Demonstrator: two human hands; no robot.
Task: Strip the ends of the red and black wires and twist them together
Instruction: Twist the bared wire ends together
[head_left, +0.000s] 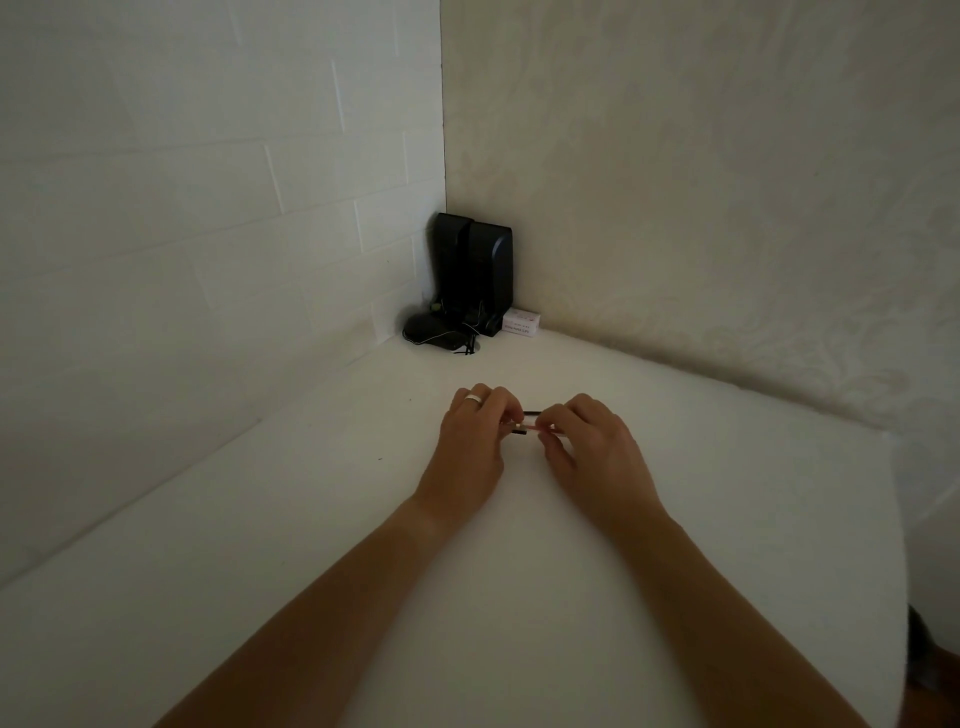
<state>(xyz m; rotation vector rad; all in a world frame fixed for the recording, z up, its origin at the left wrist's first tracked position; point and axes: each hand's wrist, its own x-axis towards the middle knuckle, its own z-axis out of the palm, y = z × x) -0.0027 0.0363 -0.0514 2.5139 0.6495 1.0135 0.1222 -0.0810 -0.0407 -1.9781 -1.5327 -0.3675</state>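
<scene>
Both my hands meet over the white table, fingertips pinched towards each other. My left hand, with a ring on one finger, and my right hand hold a short red wire between them. A thin black wire shows just behind it in the gap between the fingertips. The ends of both wires are hidden by my fingers, so I cannot tell whether they are stripped or twisted.
In the far corner stand two black speakers with a dark mouse-like object and tangled cables at their foot, and a small white box beside them. Walls close the table at left and back; its edge falls off at the right.
</scene>
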